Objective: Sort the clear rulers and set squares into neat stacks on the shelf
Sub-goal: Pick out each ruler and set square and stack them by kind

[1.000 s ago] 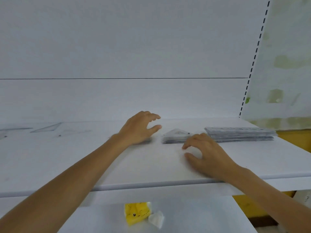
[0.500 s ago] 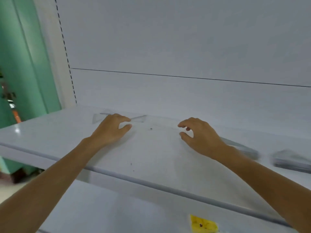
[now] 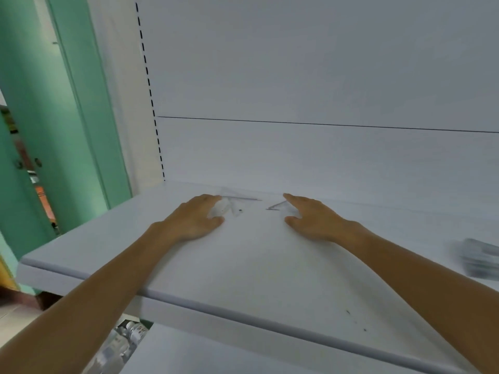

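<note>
1. A white back panel (image 3: 324, 76) fills the upper and right part of the frame. A thin dark seam crosses it, and a slotted upright (image 3: 149, 90) runs down its left edge.
2. The white shelf (image 3: 256, 265) spans the middle of the frame, sloping from the left edge down to the lower right, and carries a few dark specks near its front lip.
3. A green door frame (image 3: 67, 117) takes up the left side of the picture.
4. The left hand (image 3: 194, 221) lies palm down on the shelf at centre. Its fingers are stretched forward and loosely spread, the thumb is held apart, and the fingertips rest on a clear set square (image 3: 229, 207); nothing is grasped.
5. The right hand (image 3: 316, 220), just right of centre, is also palm down and uncurled, with the forefinger pointing forward and the thumb out to the side. It touches a second clear set square (image 3: 280, 206).
6. The two set squares lie flat near the back of the shelf, close together but apart.
7. A stack of clear rulers (image 3: 480, 261) sits on the shelf at the right edge of the frame, its markings too blurred to read.
8. Below the shelf at lower left are small bottles (image 3: 121, 344) whose labels are illegible.
</note>
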### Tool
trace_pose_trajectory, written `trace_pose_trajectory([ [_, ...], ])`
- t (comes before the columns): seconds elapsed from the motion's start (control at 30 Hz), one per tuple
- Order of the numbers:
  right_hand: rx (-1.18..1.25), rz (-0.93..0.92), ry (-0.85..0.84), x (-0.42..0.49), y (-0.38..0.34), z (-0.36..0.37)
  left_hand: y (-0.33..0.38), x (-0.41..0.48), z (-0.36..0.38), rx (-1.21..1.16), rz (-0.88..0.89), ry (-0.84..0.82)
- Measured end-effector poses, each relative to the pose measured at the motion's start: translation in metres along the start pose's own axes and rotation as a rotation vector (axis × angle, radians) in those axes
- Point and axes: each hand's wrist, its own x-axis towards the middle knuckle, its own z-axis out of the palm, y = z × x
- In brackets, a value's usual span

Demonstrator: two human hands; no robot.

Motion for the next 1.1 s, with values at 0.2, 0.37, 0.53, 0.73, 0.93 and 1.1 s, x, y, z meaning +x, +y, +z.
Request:
trace_pose_trajectory([
  [0.2,-0.008,-0.041,0.081,-0.001,-0.012,0.006,-0.005,-0.011,-0.004,0.014,0.103,0.019],
  [0.37,0.014,-0.067,0.105,-0.023,-0.026,0.007,0.0,-0.032,-0.006,-0.101,0.234,0.06],
  [0.53,0.059,-0.097,0.089,-0.043,-0.038,0.002,0.002,-0.049,-0.003,-0.167,0.319,-0.036],
  [0.73,-0.229,-0.197,0.049,-0.058,-0.046,0.004,0.011,-0.068,-0.001,0.125,0.35,0.046],
  [0.93,-0.064,-0.198,0.299,-0.061,-0.041,-0.001,0.027,-0.097,-0.003,0.062,0.303,-0.174],
  [1.1,0.138,-0.137,0.426,-0.066,-0.036,0.001,0.027,-0.119,0.004,-0.006,0.31,-0.254],
])
